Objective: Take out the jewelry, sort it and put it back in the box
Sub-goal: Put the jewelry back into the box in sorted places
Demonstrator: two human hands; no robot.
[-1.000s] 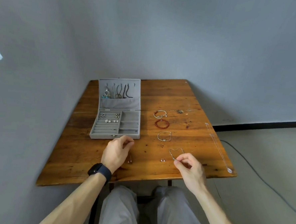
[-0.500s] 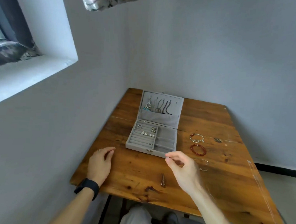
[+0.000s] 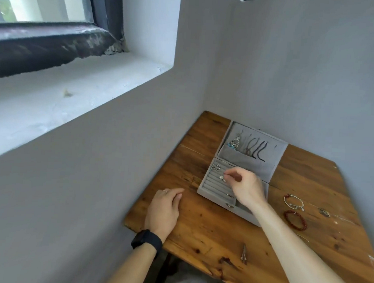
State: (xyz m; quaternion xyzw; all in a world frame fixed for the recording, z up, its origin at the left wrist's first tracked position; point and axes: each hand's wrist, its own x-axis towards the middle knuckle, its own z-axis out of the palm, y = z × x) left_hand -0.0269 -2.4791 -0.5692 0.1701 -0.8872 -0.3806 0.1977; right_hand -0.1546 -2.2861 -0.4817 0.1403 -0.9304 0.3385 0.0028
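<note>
Grey box point(image 3: 244, 162) under pinched right hand point(image 3: 248, 186), contents unclear; left hand point(image 3: 163, 210) flat on wooden table point(image 3: 209, 232).

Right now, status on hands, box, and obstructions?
Left hand flat on table, idle. Right hand pinched over jewelry box ring rolls; contents too small to tell. Bracelets beside box, nothing blocking.

Worn brown wooden table point(image 3: 209, 228), lower right of frame. Open grey fabric jewelry box point(image 3: 217, 201) sits at its far left part. Right of it lie a silver bangle with red beads point(image 3: 285, 199), a red bead bracelet point(image 3: 286, 215) and a small dark metal piece point(image 3: 325, 212). Small earring pair point(image 3: 243, 254) near the front edge. Left hand point(image 3: 164, 207) rests flat at the left edge.
</note>
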